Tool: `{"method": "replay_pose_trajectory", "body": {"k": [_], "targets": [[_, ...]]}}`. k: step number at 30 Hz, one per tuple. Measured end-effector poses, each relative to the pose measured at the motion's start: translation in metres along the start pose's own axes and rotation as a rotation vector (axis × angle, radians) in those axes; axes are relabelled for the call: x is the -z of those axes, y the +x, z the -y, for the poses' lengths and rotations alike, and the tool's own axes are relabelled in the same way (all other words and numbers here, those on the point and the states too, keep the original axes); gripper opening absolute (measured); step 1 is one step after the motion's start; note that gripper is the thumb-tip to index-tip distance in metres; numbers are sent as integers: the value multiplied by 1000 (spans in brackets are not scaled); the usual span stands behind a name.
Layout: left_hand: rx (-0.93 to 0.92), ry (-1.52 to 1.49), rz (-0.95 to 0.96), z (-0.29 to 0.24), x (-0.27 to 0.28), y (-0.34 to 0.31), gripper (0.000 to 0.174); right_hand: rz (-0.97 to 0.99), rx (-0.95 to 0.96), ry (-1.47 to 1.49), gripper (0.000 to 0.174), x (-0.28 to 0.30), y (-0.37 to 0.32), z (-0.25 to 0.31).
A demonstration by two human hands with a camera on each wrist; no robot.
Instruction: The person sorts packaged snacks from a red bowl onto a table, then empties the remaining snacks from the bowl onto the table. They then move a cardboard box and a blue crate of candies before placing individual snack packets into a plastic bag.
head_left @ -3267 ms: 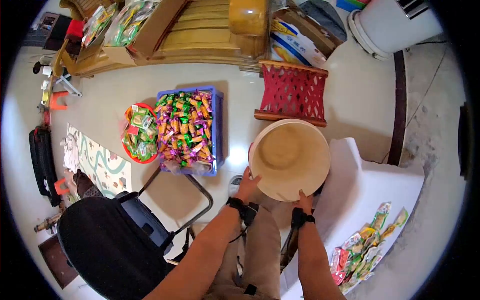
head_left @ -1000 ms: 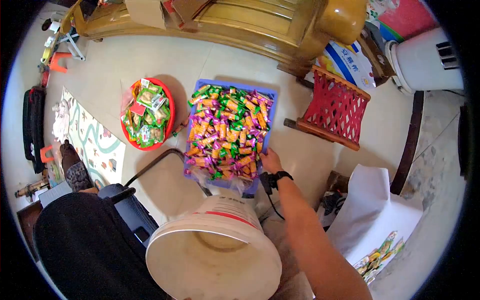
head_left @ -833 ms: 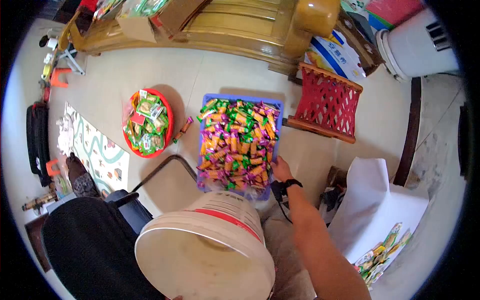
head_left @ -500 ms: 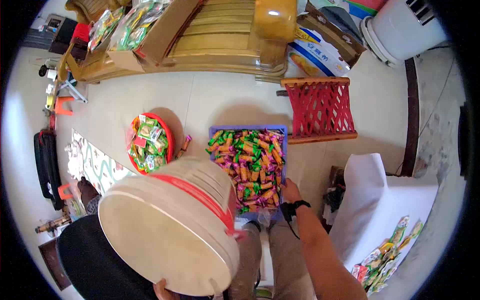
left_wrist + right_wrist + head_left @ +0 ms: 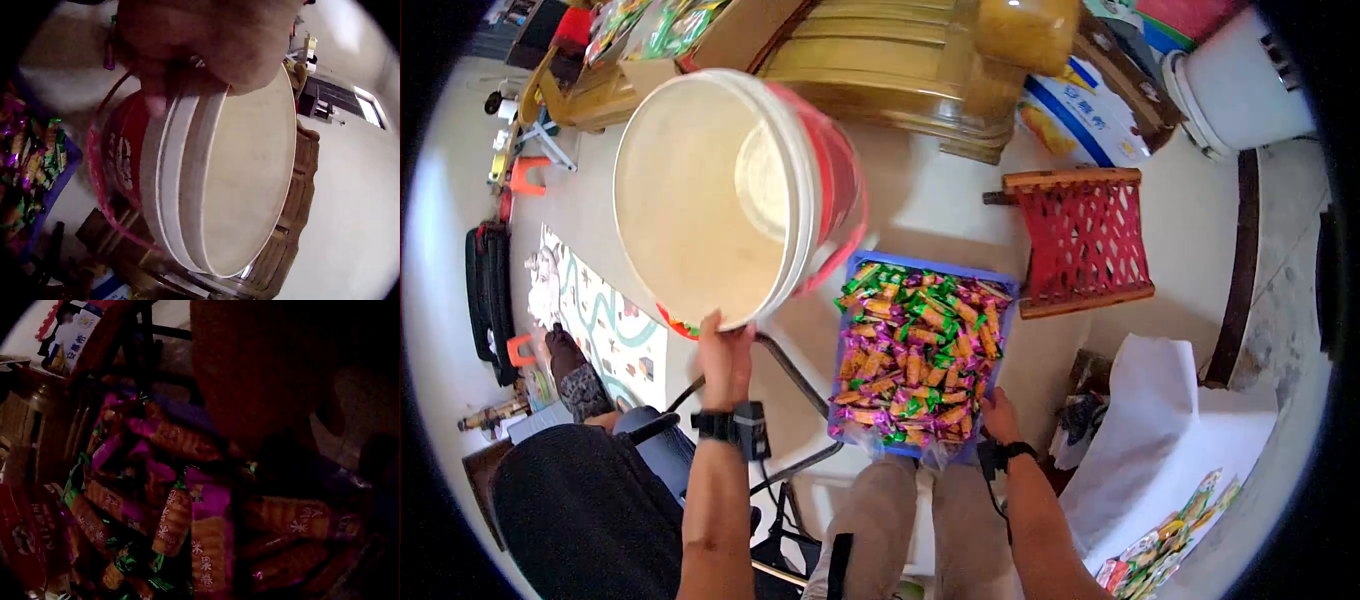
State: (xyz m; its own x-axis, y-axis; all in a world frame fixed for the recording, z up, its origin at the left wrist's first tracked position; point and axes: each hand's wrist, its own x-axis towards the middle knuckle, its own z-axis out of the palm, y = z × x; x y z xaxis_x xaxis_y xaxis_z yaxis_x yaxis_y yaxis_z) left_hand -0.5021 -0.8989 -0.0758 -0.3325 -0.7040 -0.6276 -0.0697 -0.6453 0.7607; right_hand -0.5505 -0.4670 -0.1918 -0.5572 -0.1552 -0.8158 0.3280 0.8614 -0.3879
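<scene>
My left hand grips the near rim of a large pale bucket, thumb on the inside. The bucket is tilted in the air, its mouth facing me; a red band and red handle show in the left wrist view. Behind it, a red basin is mostly hidden. On the floor before my legs sits a blue crate heaped with wrapped rice rolls. My right hand holds the crate's right edge near its front corner; the right wrist view is dark, with the rolls close below.
A black chair stands at left, its bent metal tube reaching toward the crate. A red woven stool is right of the crate. At the back runs a wooden bench; snack packets lie on a white surface at right.
Both hands held the bucket at first; now only my left does, and it has swung left and forward over the basin. My right hand has moved to the crate, which sits nearer my legs.
</scene>
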Motion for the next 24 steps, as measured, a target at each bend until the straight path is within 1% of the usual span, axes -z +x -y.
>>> {"method": "replay_pose_trajectory", "body": {"k": [2, 3, 5, 6, 7, 8, 9, 10, 11, 12, 13, 14, 15, 16, 18, 19, 21, 22, 23, 24], "targets": [[-34, -25, -8, 4, -21, 25, 25, 97, -106, -94, 27, -1, 7, -8], [-30, -12, -41, 7, -29, 35, 25, 4, -41, -11, 28, -9, 4, -19], [-47, 12, -81, 10, -49, 41, 25, 34, -48, -35, 29, -14, 9, -28], [-45, 4, -102, 19, -46, 46, 25, 49, -56, -48, 29, -15, 13, -34], [-3, 17, -102, 26, -40, 53, 25, 65, -51, -60, 29, -22, 17, -53], [37, 31, -102, 33, -35, 59, 25, -4, 31, -42, 30, -35, 23, -83], [42, 16, -98, 42, -33, 63, 26, -70, 116, -23, 30, -45, 29, -98], [48, 9, -94, 54, -33, 69, 26, -49, 120, -27, 30, -43, 28, -89], [69, 34, -70, 62, -33, 73, 25, 18, 70, -61, 31, -25, 18, -56], [91, 58, -49, 72, -32, 78, 25, 85, 19, -99, 32, -18, 14, -39], [103, 59, -25, 83, -31, 85, 26, 99, 23, -110, 32, -23, 17, -46], [114, 62, 2, 93, -31, 92, 27, 32, 33, 9, 29, -30, 16, -59], [70, 69, 49, 95, -37, 91, 37, -36, 37, 127, 27, -33, 16, -70], [29, 74, 184, 96, -33, 95, 48, -27, 34, 118, 27, -35, 18, -81], [110, 28, 255, 106, -10, 102, 58, 71, 30, 143, 31, -34, 24, -100], [108, 27, 250, 114, 6, 106, 58, 76, 32, 140, 31, -32, 27, -103], [121, 295, -2, 141, 52, 123, 56, 117, 54, -34, 31, -25, 27, -103], [122, 294, -5, 166, 93, 148, 56, 119, 54, -36, 31, -24, 26, -104], [-120, 777, -48, 198, 143, 180, 61, 95, 77, 9, 30, -26, 26, -105], [-369, 1258, -87, 215, 173, 201, 67, 71, 95, 56, 29, -27, 23, -102]]}}
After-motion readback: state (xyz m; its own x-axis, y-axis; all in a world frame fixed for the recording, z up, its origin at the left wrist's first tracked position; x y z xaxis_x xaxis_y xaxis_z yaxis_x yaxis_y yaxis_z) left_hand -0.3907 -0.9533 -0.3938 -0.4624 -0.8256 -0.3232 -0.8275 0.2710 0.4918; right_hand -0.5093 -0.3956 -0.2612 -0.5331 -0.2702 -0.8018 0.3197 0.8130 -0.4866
